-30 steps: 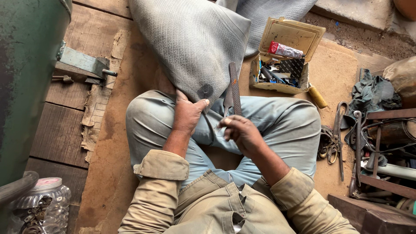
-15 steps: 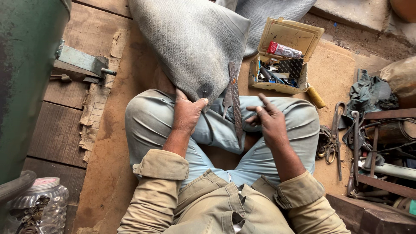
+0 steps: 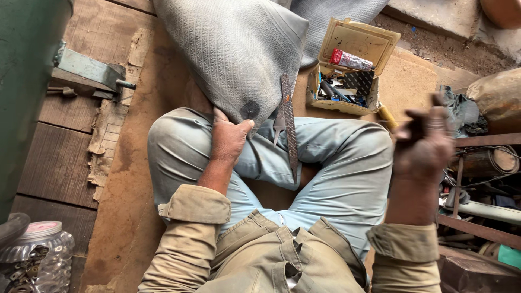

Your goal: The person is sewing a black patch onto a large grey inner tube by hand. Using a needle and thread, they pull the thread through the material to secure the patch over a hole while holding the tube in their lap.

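I sit cross-legged in light blue trousers on a wooden floor. My left hand (image 3: 228, 138) grips the lower edge of a grey woven sack (image 3: 239, 54) that rests against my knee, close to a dark round spot on the cloth. A long flat metal file (image 3: 289, 125) lies across my lap, with a smaller pointed tool (image 3: 278, 123) beside it. My right hand (image 3: 426, 146) is raised off to the right above my knee, blurred, fingers curled. Something dark shows at its fingertips, but I cannot tell whether it holds anything.
An open tan box (image 3: 353, 43) with small tools and a red packet stands beyond my right knee. Metal bars, pipes and scrap (image 3: 477, 179) crowd the right side. A green machine body (image 3: 21, 81) fills the left, with a plastic jar of metal parts (image 3: 40, 255) below it.
My right hand has left the file, which now lies on my lap, and has swung up and out to the right. My left hand stays on the sack.
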